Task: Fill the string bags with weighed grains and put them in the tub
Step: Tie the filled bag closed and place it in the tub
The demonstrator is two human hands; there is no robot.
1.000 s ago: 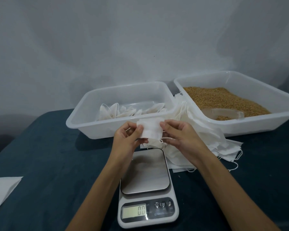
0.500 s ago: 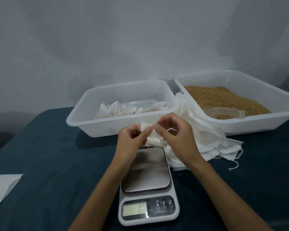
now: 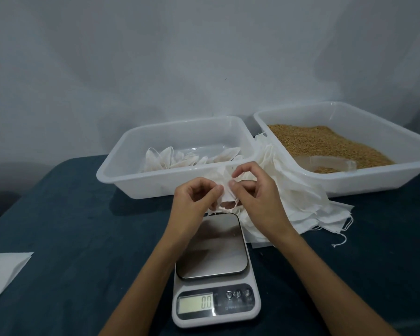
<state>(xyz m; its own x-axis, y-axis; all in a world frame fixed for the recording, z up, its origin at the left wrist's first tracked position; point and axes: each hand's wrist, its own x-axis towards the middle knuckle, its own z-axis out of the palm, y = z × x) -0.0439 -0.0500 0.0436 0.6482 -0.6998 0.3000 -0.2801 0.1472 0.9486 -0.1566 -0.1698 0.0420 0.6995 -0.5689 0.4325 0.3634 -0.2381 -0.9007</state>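
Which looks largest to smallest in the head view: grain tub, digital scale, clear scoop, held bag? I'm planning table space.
1. White plastic tub of brown grain, partly cut off by the frame edge.
2. White digital scale with steel platform; it looks bigger for being nearer the camera.
3. Clear plastic scoop and small white string bag: too alike, both partly hidden.

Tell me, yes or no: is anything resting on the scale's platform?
No: the scale platform is bare, reads 0.0, and both hands hold the bag above it.
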